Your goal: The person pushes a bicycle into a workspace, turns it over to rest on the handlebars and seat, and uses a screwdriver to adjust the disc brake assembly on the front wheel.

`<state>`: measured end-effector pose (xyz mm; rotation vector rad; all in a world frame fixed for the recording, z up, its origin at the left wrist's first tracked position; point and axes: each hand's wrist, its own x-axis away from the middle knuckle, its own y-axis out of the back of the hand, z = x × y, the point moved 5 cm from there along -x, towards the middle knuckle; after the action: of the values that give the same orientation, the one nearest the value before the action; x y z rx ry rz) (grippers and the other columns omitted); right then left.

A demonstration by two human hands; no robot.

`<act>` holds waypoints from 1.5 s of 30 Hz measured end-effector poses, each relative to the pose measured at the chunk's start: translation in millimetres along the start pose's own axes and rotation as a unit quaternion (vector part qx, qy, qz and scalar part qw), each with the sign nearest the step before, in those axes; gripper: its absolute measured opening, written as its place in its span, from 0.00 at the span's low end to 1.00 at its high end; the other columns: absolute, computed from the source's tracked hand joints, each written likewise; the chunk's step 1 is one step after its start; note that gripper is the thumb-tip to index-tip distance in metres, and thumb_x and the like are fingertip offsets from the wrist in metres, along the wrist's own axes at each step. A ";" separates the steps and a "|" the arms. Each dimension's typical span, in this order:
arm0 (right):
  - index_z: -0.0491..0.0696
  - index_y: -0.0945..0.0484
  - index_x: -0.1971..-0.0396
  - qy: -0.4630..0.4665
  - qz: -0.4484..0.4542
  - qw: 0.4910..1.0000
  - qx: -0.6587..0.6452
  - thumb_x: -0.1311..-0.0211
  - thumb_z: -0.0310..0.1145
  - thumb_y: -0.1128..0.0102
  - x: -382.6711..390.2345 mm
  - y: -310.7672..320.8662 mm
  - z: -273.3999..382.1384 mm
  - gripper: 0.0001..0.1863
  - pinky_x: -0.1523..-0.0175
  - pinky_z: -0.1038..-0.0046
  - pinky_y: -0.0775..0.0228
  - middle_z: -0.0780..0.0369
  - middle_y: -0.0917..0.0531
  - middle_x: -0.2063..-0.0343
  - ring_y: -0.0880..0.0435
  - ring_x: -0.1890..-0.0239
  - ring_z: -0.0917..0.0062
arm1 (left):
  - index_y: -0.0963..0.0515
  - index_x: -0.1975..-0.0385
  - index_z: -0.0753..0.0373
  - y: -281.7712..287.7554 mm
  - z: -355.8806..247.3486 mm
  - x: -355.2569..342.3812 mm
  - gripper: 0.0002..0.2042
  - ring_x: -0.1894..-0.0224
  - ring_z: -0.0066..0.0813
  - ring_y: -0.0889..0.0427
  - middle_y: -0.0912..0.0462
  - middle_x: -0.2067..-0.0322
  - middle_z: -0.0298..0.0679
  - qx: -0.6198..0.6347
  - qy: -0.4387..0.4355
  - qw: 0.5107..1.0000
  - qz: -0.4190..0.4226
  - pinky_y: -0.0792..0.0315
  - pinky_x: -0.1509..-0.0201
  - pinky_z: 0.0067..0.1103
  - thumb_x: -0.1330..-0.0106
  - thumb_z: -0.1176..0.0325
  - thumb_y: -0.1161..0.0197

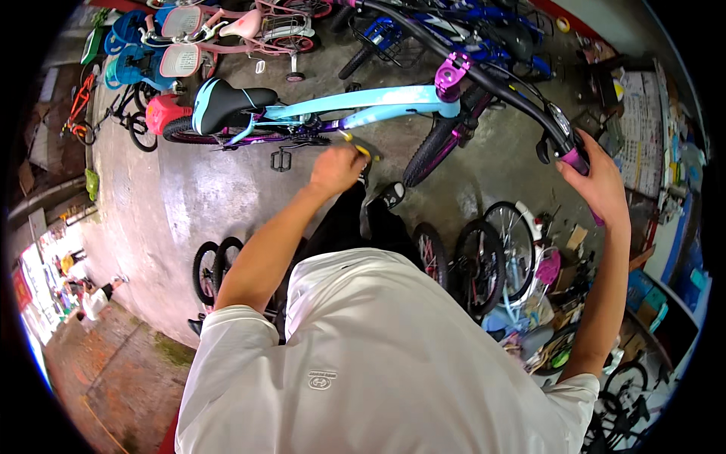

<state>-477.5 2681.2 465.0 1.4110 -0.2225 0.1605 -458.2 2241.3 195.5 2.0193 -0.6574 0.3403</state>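
A light-blue and purple bicycle (363, 104) stands across the floor in front of me, saddle to the left, front wheel to the right. My right hand (601, 178) is closed around the purple grip (576, 160) at the near end of its black handlebar (503, 82). A purple stem clamp (451, 73) holds the bar. My left hand (338, 171) is closed on a small yellow-handled tool (361, 150), just on my side of the frame's lower tube; its exact kind is unclear. Left of that hand a black pedal (280, 160) sticks out. The black saddle (227, 104) has a light-blue rear edge.
Pink children's bicycles (242, 26) with baskets stand at the far left, blue bicycles (484, 30) at the far right. Several wheels (480, 265) and a heap of parts (541, 303) lie near me on the right. Two tyres (215, 265) are at my left. People (94, 299) show far left.
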 end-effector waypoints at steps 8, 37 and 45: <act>0.43 0.30 0.32 -0.112 -0.053 0.992 -0.006 0.48 0.40 0.23 107.1 -46.6 69.5 0.43 0.46 0.53 0.23 0.44 0.16 0.52 0.16 0.50 0.47 | 0.17 0.60 0.64 244.9 -129.2 4.1 0.07 0.67 0.43 0.18 0.15 0.65 0.40 0.200 -0.387 0.815 -0.382 0.24 0.60 0.23 0.36 0.81 0.33; 0.49 0.29 0.31 -0.480 -0.143 0.865 -0.020 0.58 0.29 0.26 357.1 -198.5 182.7 0.46 0.26 0.56 0.38 0.52 0.24 0.34 0.28 0.31 0.52 | 0.25 0.69 0.55 154.5 -226.7 -73.8 0.09 0.63 0.40 0.15 0.19 0.68 0.36 -0.016 -0.580 0.787 -0.209 0.27 0.62 0.37 0.43 0.67 0.31; 0.46 0.26 0.37 -0.492 -0.171 0.854 -0.007 0.59 0.29 0.26 368.9 -207.7 199.2 0.41 0.31 0.56 0.35 0.51 0.21 0.43 0.25 0.37 0.51 | 0.25 0.71 0.57 147.3 -238.8 -54.3 0.06 0.63 0.39 0.14 0.20 0.70 0.36 0.006 -0.598 0.775 -0.207 0.27 0.62 0.37 0.45 0.70 0.34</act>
<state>-81.5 2444.7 386.4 1.3862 -0.8016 -0.8882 -581.4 2404.2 395.3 2.1480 -0.8821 -1.3263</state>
